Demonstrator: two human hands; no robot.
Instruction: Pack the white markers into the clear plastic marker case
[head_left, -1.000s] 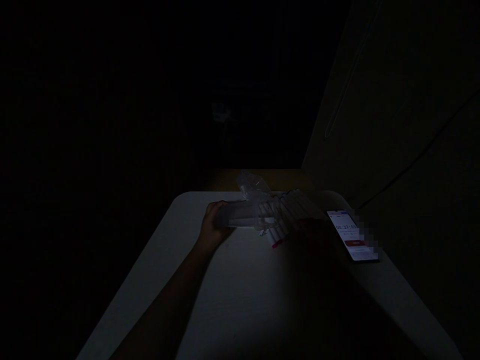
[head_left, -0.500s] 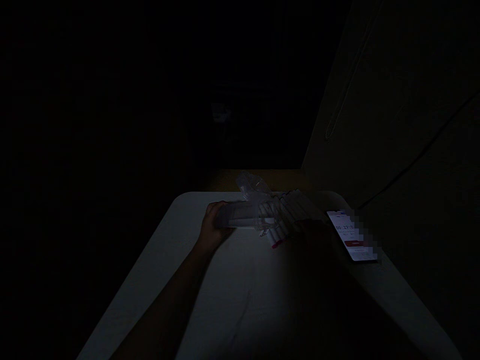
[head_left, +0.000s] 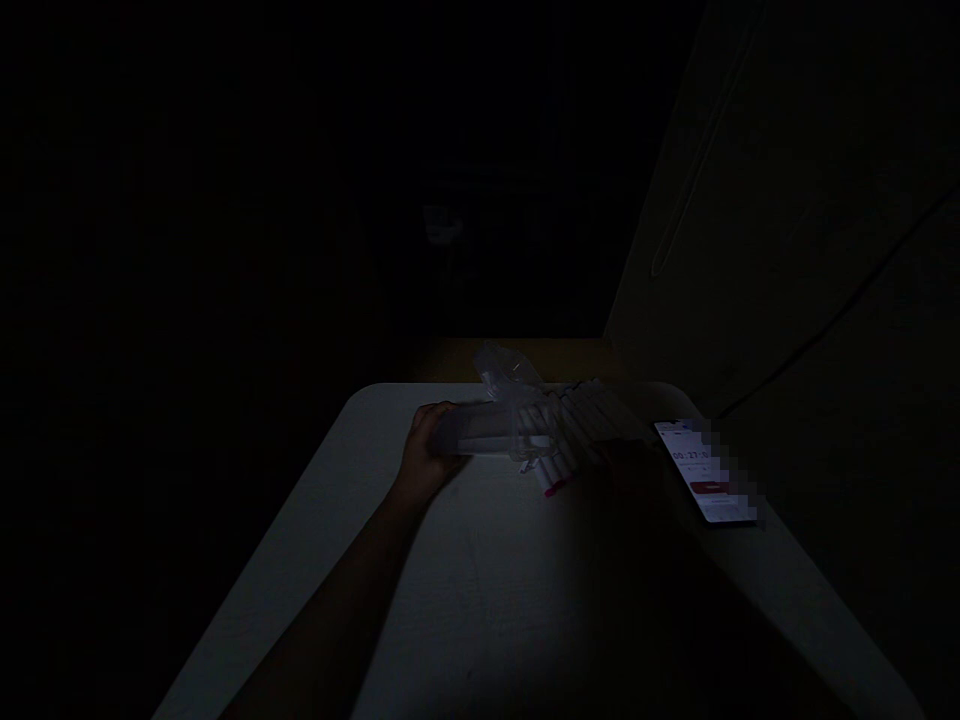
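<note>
The scene is very dark. My left hand [head_left: 426,448] is closed round the left end of a clear plastic case [head_left: 476,430], which lies on its side on the table. Several white marker pens [head_left: 536,420] show in the case's right end, and a transparent flap or bag [head_left: 506,370] stands up behind it. More pale markers [head_left: 596,408] lie in a row to the right, and one with a pink end [head_left: 553,488] points toward me. My right hand [head_left: 630,460] is a dark shape beside these markers; its fingers are lost in shadow.
A lit phone [head_left: 709,480] showing a timer lies near the right edge of the white table [head_left: 465,580]. A wall [head_left: 825,300] with a dark cable [head_left: 847,300] and a hanging cord [head_left: 694,180] rises on the right.
Almost nothing differs. Both arms, the case and the markers keep their places; only the light on the table and the case shifts slightly.
</note>
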